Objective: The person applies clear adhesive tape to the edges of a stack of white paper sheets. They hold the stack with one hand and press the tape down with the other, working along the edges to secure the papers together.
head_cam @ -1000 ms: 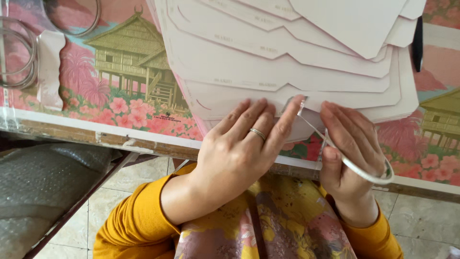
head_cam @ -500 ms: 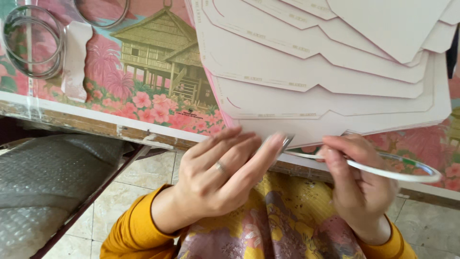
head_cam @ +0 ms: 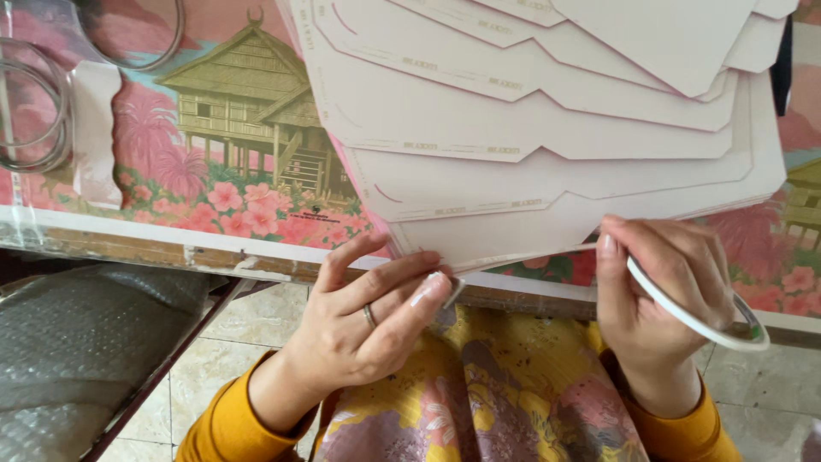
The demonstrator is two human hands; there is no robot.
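Observation:
Several pale pink die-cut card sheets lie fanned out on a table with a pink house-and-flower cover. My left hand pinches the loose end of a thin white tape strip at the lowest sheet's near edge. The strip runs along that edge to my right hand. That hand grips a thin white roll of tape just below the sheets' right corner.
Clear plastic rings and a white strip lie at the table's far left. A wooden table edge runs across. Bubble wrap lies low on the left, over tiled floor. My lap in yellow patterned cloth is below.
My hands have drawn apart along the bottom sheet's edge, the right one carrying the roll to the right. The tape strip between them has grown longer. The view moved closer.

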